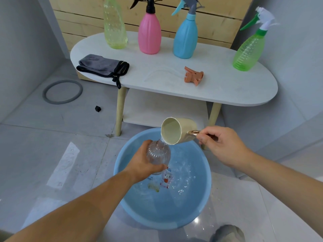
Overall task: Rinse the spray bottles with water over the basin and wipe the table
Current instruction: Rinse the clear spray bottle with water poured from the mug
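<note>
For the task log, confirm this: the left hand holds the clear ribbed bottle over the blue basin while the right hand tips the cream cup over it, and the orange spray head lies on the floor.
Wrong in one respect: the orange spray head lies on the white oval table, not the floor, as the head view shows. The rest stands: left hand holds the clear ribbed bottle over the blue basin; right hand tips the cream cup.

Bottle tops cropped, bottle base covered

At twelve o'clock the frame edge cuts off the yellow-green bottle (114,23) top and pink bottle (149,30) trigger; the left hand (142,163) hides the clear bottle (158,154) base; the basin (206,186) floor print is blurred.
</note>
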The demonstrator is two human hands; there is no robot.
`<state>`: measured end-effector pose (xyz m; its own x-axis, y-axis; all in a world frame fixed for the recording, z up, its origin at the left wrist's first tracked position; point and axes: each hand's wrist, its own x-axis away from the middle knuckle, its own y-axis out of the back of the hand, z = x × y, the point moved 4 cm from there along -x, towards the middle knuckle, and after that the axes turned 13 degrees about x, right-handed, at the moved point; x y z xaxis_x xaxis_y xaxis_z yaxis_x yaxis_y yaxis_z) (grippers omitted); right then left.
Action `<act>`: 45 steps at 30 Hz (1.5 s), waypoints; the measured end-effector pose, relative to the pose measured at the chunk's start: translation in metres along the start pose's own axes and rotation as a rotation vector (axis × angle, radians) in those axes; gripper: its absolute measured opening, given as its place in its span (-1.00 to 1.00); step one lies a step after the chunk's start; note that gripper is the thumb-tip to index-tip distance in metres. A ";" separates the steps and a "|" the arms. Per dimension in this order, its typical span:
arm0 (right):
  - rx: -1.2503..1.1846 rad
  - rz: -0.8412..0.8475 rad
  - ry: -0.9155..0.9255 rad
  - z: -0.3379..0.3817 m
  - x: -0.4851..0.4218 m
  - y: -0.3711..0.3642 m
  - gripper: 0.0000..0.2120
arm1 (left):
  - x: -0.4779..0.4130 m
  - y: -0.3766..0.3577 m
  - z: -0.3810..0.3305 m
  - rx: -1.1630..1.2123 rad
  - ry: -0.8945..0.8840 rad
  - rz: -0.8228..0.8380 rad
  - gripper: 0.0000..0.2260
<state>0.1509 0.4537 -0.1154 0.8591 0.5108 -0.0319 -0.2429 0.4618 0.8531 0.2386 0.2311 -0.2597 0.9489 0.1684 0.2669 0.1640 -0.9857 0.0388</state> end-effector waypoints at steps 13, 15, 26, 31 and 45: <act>0.023 -0.028 0.060 0.004 -0.002 -0.001 -0.85 | -0.001 0.004 0.003 -0.002 0.004 -0.010 -0.25; 0.025 -0.036 0.067 0.004 -0.002 0.000 -0.85 | -0.001 0.004 0.002 -0.004 0.000 -0.016 -0.26; 0.097 -0.034 0.085 0.010 -0.001 0.003 -0.85 | 0.001 0.002 -0.002 0.001 -0.006 -0.018 -0.31; 0.141 -0.033 0.117 0.012 -0.002 0.003 -0.85 | 0.002 0.002 -0.003 0.004 -0.008 -0.018 -0.32; 0.217 -0.034 0.176 0.017 -0.001 0.003 -0.84 | 0.001 0.002 0.000 0.007 0.005 -0.022 -0.27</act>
<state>0.1571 0.4422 -0.1038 0.7688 0.6248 -0.1366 -0.0964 0.3244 0.9410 0.2401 0.2290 -0.2589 0.9437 0.1898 0.2708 0.1866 -0.9817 0.0378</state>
